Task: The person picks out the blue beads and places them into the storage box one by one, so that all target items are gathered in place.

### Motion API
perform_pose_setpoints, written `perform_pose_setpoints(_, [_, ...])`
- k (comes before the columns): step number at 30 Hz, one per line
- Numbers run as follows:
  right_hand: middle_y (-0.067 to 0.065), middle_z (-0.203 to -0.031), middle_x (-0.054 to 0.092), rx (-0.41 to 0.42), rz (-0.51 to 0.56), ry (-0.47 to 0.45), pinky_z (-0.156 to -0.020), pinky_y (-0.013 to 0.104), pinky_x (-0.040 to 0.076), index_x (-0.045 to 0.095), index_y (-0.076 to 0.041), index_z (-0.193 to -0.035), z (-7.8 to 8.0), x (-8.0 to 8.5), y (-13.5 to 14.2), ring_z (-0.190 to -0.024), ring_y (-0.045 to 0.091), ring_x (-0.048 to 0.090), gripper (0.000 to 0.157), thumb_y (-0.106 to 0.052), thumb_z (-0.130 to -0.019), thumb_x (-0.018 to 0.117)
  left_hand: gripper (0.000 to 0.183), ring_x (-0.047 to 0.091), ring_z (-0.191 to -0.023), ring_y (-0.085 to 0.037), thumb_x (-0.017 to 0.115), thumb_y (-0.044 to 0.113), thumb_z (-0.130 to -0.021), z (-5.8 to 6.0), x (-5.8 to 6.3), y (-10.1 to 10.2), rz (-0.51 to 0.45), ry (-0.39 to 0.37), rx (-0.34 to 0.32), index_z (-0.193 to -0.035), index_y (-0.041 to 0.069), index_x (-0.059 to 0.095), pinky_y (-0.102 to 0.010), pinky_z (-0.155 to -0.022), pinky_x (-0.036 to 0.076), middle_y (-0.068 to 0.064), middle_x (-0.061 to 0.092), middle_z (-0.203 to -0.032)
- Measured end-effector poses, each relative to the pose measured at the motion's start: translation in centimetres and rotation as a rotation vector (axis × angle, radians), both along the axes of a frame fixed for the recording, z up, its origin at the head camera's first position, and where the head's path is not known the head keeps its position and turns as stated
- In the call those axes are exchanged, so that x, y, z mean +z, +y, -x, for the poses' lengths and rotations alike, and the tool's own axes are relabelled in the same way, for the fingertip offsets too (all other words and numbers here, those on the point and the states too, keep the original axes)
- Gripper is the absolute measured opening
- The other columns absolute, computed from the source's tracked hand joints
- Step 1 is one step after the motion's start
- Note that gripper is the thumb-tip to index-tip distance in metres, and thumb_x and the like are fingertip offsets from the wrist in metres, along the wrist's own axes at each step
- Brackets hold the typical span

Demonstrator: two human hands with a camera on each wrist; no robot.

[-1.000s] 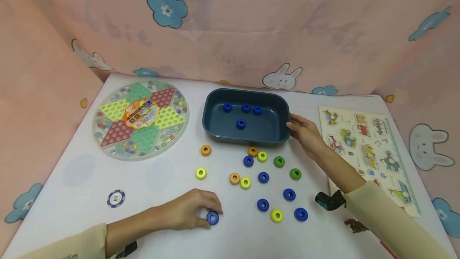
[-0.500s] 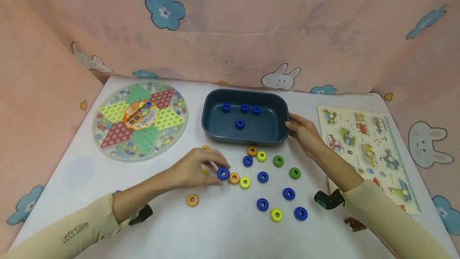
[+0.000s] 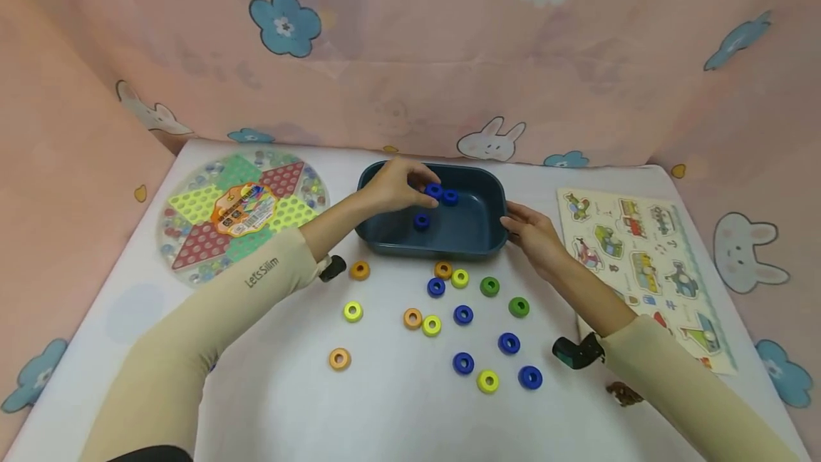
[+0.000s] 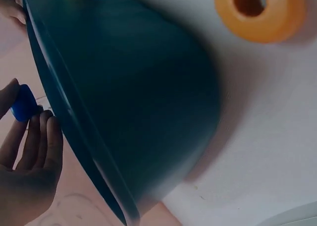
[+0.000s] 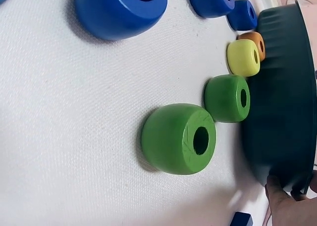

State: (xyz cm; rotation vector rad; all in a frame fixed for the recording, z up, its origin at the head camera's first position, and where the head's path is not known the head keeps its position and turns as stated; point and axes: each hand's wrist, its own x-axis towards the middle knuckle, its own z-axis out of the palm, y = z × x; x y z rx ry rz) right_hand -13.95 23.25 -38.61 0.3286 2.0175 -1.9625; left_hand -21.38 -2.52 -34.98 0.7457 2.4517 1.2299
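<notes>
My left hand [image 3: 399, 186] is over the dark blue-green tray [image 3: 431, 249], pinching a blue ring bead [image 4: 24, 104] between thumb and fingers. The left wrist view has that bead beside the tray's rim. Two other blue beads [image 3: 421, 220] show on the tray floor; the hand covers part of the inside. At the tray's right end, my right hand [image 3: 534, 235] grips the rim, thumb outside as far as the head view shows. In front of the tray lie loose blue beads [image 3: 463, 315], yellow beads [image 3: 432, 326], orange beads [image 3: 339, 358] and two green beads [image 3: 489, 286].
A round Chinese checkers board [image 3: 244, 209] with marbles lies to the left, partly under the left sleeve. To the right is a picture puzzle board [image 3: 648, 269], partly behind the right forearm. A small brown object [image 3: 623, 394] lies near the right sleeve. Pink cloth [image 3: 398, 77] hangs behind the table.
My left hand has carried the blue bead from the front of the table forward to above the tray. My right hand stays on the tray's right end.
</notes>
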Motion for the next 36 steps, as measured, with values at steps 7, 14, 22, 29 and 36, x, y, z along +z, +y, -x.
perform_pose_setpoints(7, [0.015, -0.146, 0.028, 0.008, -0.02, -0.005, -0.105, 0.036, 0.03, 0.023, 0.001, -0.144, 0.1, 0.0, -0.1, -0.131, 0.025, 0.031, 0.051, -0.006, -0.098, 0.042, 0.047, 0.054, -0.108, -0.02, 0.076, 0.018, -0.078, 0.7, -0.3, 0.1, -0.018, -0.02, -0.005, -0.12, 0.005, 0.061, -0.026, -0.092, 0.043, -0.009, 0.06, -0.118])
perform_pose_setpoints(14, [0.016, -0.146, 0.028, 0.017, -0.017, 0.004, -0.105, 0.036, 0.03, 0.023, 0.002, -0.144, 0.0, -0.1, 0.1, -0.131, 0.025, 0.031, 0.051, -0.007, -0.098, 0.043, 0.04, 0.058, -0.097, -0.018, 0.077, 0.013, -0.076, -0.5, -0.1, -1.0, -0.131, -0.015, -0.021, -0.113, 0.004, 0.064, -0.024, -0.082, 0.049, -0.006, 0.064, -0.108])
perform_pose_setpoints(22, [0.016, -0.147, 0.028, 0.029, -0.014, 0.016, -0.105, 0.035, 0.03, 0.022, 0.001, -0.144, 0.1, -0.1, 0.0, -0.131, 0.025, 0.031, 0.051, -0.007, -0.098, 0.042, 0.029, 0.06, -0.079, -0.016, 0.076, 0.009, -0.077, -5.7, -0.2, -3.1, -0.244, -0.034, -0.114, -0.104, 0.004, 0.067, -0.03, -0.07, 0.053, -0.006, 0.066, -0.097])
perform_pose_setpoints(29, [0.016, -0.146, 0.028, 0.021, -0.027, 0.018, -0.105, 0.036, 0.03, 0.022, 0.002, -0.144, 0.2, 0.0, 0.0, -0.131, 0.025, 0.032, 0.051, -0.006, -0.098, 0.041, 0.029, 0.06, -0.077, -0.017, 0.077, 0.007, -0.075, -10.0, -3.0, -2.6, -0.202, -0.062, -0.191, -0.102, 0.002, 0.068, -0.028, -0.066, 0.053, -0.007, 0.065, -0.093])
perform_pose_setpoints(36, [0.015, -0.147, 0.028, 0.021, -0.023, 0.006, -0.105, 0.036, 0.03, 0.022, 0.001, -0.145, 0.0, 0.0, -0.2, -0.131, 0.024, 0.032, 0.051, -0.007, -0.099, 0.041, 0.034, 0.056, -0.074, -0.016, 0.078, 0.009, -0.074, -11.4, -6.2, -0.6, -0.009, 0.037, -0.139, -0.106, 0.003, 0.067, -0.022, -0.064, 0.046, -0.004, 0.06, -0.085])
